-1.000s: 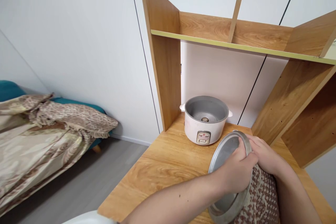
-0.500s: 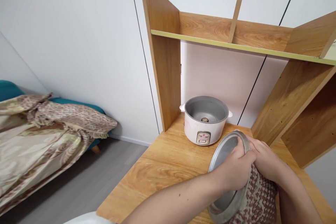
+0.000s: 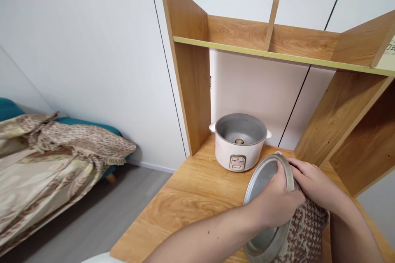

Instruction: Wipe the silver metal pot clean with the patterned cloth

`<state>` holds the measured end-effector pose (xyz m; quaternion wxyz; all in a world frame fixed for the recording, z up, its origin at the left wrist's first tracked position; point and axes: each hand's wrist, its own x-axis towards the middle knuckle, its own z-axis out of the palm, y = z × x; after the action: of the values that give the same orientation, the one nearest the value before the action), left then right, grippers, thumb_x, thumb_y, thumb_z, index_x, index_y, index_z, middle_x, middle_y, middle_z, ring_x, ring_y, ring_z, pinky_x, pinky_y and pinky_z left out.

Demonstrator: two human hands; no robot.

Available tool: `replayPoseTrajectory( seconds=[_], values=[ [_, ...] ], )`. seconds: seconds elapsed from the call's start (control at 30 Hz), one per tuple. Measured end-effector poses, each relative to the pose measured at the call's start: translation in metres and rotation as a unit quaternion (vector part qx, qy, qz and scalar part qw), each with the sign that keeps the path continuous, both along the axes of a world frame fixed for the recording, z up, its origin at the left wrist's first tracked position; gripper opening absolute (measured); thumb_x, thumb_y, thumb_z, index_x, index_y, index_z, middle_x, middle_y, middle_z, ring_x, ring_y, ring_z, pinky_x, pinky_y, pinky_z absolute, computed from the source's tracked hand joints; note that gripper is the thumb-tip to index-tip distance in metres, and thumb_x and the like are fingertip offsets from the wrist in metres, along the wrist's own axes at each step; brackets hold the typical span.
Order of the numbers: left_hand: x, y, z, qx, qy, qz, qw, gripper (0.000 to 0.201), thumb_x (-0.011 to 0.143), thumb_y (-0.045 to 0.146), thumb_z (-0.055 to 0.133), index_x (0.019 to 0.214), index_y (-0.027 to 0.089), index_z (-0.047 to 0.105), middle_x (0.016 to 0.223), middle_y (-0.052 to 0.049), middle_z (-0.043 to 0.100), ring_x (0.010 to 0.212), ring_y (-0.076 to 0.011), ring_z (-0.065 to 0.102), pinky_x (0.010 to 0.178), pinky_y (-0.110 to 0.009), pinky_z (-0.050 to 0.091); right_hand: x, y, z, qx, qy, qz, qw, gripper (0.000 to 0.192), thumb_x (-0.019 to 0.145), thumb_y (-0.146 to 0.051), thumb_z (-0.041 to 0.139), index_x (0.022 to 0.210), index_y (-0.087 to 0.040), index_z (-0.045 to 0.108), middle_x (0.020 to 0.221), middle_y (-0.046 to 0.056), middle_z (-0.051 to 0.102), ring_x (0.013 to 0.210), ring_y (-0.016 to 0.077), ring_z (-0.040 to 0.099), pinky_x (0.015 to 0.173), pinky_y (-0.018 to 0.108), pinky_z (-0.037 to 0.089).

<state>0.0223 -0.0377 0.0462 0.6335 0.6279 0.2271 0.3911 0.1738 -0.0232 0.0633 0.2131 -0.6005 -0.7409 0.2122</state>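
My left hand grips the rim of a round metal pot, tilted on its side with the opening facing left. My right hand presses a brown-and-white patterned cloth against the pot's outer wall. Both sit over the right part of the wooden desk. Behind the pot stands a white rice cooker with no inner pot and no lid, its heating plate showing.
A wooden shelf unit rises from the back of the desk, with an upright panel left of the cooker and slanted boards at the right. A bed with patterned bedding lies at the left across grey floor. White wall panels stand behind.
My hands and the cloth have shifted slightly around the pot's rim. The view has drifted a little; the cooker has not moved.
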Motion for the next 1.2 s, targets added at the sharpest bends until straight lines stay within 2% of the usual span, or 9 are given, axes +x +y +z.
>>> replayPoseTrajectory(
  seconds=[0.17, 0.37, 0.5, 0.9, 1.2],
  values=[
    [-0.0022, -0.0016, -0.0006, 0.051, -0.016, 0.006, 0.999, 0.056, 0.071, 0.009, 0.046, 0.127, 0.016, 0.04, 0.11, -0.008, 0.059, 0.105, -0.0223, 0.057, 0.097, -0.042, 0.045, 0.0023, -0.002, -0.0014, 0.013, -0.024, -0.039, 0.999, 0.046, 0.096, -0.049, 0.037, 0.131, -0.03, 0.06, 0.128, 0.004, 0.066, 0.118, 0.0257, 0.061, 0.097, 0.042, 0.045],
    [-0.0019, 0.0004, -0.0018, 0.074, -0.025, 0.009, 0.997, 0.056, 0.071, 0.007, 0.046, 0.126, 0.018, 0.041, 0.121, -0.008, 0.06, 0.111, -0.0222, 0.058, 0.1, -0.04, 0.045, -0.0019, -0.0027, -0.004, 0.033, -0.02, -0.004, 0.999, 0.045, 0.099, -0.045, 0.028, 0.125, -0.034, 0.062, 0.113, 0.002, 0.072, 0.1, 0.0245, 0.067, 0.083, 0.039, 0.049],
    [-0.0015, 0.001, -0.0007, 0.095, -0.033, 0.012, 0.995, 0.059, 0.071, 0.005, 0.046, 0.128, 0.017, 0.041, 0.129, -0.008, 0.057, 0.12, -0.022, 0.054, 0.107, -0.039, 0.04, -0.0038, 0.0005, -0.005, 0.033, -0.014, -0.001, 0.999, 0.046, 0.1, -0.044, 0.025, 0.12, -0.033, 0.064, 0.113, 0.002, 0.071, 0.1, 0.0231, 0.065, 0.084, 0.038, 0.048],
    [-0.0027, -0.0013, -0.0014, 0.11, -0.017, 0.008, 0.994, 0.063, 0.071, 0.004, 0.047, 0.131, 0.017, 0.039, 0.138, -0.009, 0.052, 0.129, -0.0232, 0.048, 0.115, -0.043, 0.034, -0.0024, 0.0019, -0.0047, 0.04, -0.012, 0.006, 0.999, 0.045, 0.098, -0.042, 0.024, 0.103, -0.029, 0.066, 0.101, 0.002, 0.072, 0.092, 0.0228, 0.066, 0.081, 0.038, 0.049],
    [-0.003, -0.0031, 0.0012, 0.115, -0.012, 0.005, 0.993, 0.063, 0.07, 0.005, 0.046, 0.132, 0.017, 0.044, 0.138, -0.009, 0.053, 0.131, -0.0261, 0.047, 0.116, -0.046, 0.031, -0.0022, 0.0059, -0.0077, 0.043, 0.006, 0.015, 0.999, 0.043, 0.098, -0.041, 0.025, 0.105, -0.028, 0.065, 0.102, 0.003, 0.07, 0.096, 0.0235, 0.063, 0.085, 0.039, 0.047]
  ],
)
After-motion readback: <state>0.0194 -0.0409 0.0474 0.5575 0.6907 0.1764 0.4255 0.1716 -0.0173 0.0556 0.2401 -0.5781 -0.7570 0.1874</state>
